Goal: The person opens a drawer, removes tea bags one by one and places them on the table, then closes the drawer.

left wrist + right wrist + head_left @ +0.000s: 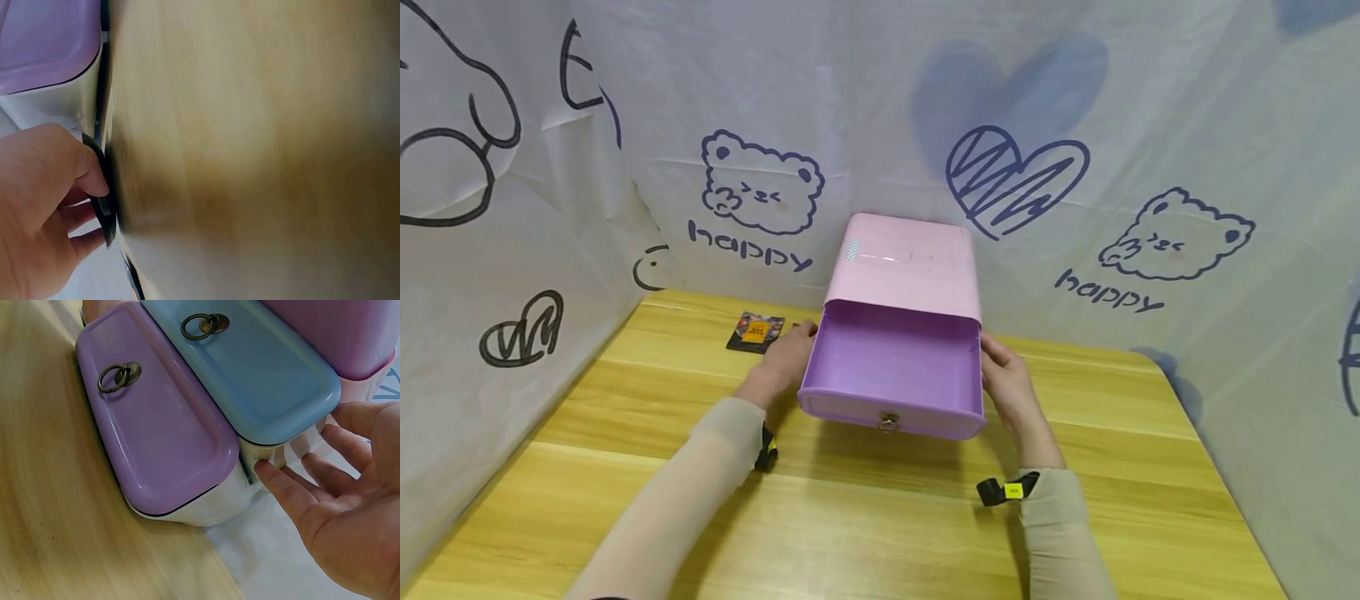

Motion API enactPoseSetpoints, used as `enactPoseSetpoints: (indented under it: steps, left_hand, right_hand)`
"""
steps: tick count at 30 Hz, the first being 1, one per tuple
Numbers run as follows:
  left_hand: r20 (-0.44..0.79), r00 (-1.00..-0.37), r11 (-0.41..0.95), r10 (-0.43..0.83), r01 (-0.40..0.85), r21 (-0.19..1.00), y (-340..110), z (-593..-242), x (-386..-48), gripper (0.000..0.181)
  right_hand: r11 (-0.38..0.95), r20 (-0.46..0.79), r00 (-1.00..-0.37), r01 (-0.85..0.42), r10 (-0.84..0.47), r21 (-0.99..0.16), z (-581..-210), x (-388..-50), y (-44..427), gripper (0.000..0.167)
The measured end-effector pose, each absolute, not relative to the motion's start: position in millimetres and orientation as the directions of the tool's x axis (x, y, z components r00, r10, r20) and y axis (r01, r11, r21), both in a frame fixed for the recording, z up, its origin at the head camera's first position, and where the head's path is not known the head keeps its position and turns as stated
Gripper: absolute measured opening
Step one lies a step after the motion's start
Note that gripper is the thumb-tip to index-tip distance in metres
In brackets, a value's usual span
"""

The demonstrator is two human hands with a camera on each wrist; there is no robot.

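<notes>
A pink drawer unit stands at the back, its top purple drawer pulled out and bare inside. At the unit's left side, my left hand pinches a thin dark flat item between thumb and fingers, close to the table. In the right wrist view my right hand spreads its fingers, fingertips against the unit's pale side by the blue drawer. Below that is a lower purple drawer; both are shut.
A dark packet with an orange label lies on the wooden table, left of my left hand. White sheeting with drawn bears and hearts hangs behind the unit and along both sides.
</notes>
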State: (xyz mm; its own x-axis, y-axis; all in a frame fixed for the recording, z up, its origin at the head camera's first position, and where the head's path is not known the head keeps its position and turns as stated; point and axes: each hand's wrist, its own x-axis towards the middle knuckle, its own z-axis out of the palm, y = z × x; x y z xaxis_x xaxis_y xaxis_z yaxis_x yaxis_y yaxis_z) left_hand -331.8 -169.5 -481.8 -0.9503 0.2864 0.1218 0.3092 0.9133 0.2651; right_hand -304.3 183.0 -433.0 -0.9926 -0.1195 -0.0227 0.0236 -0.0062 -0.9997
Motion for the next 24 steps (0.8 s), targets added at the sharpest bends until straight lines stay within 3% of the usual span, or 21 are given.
enactPoseSetpoints:
  steps: [19,24]
  left_hand:
    - [0.063,-0.975,0.903,0.214,0.222,0.368,-169.2,-483.1,-333.2,0.044]
    - [0.051,-0.977,0.919,0.208,0.213,0.332,-170.2,-483.1,-334.2,0.044]
  right_hand:
    - [-0.005,-0.021,-0.993,0.021,-0.119,-1.0,-431.6,-303.1,182.5,0.049]
    - [-0.007,-0.015,-0.993,0.016,-0.113,-1.0,-433.2,-303.9,182.1,0.049]
